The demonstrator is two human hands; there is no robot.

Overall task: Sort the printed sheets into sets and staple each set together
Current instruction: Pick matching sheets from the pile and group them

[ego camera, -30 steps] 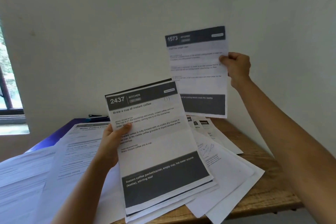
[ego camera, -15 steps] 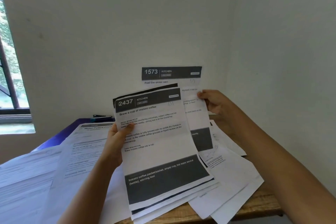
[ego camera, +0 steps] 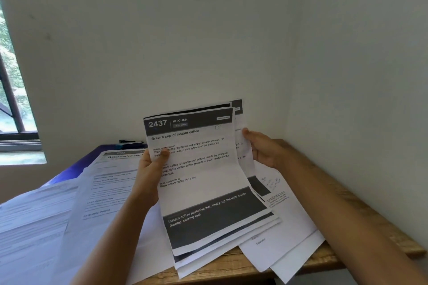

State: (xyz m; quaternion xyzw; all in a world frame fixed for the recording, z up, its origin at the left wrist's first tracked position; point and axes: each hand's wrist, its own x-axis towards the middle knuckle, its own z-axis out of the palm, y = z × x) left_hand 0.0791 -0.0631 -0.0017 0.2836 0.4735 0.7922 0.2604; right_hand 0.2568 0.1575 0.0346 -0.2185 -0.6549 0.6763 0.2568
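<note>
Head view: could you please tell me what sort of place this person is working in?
Probably a home or small office corner: a wooden desk against bare painted walls, loose printed sheets spread over it, and a window on the left.

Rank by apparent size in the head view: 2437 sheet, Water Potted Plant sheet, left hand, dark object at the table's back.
1. 2437 sheet and Water Potted Plant sheet: unranked, one held nearer, the other partly covered.
2. left hand.
3. dark object, smallest.
</note>
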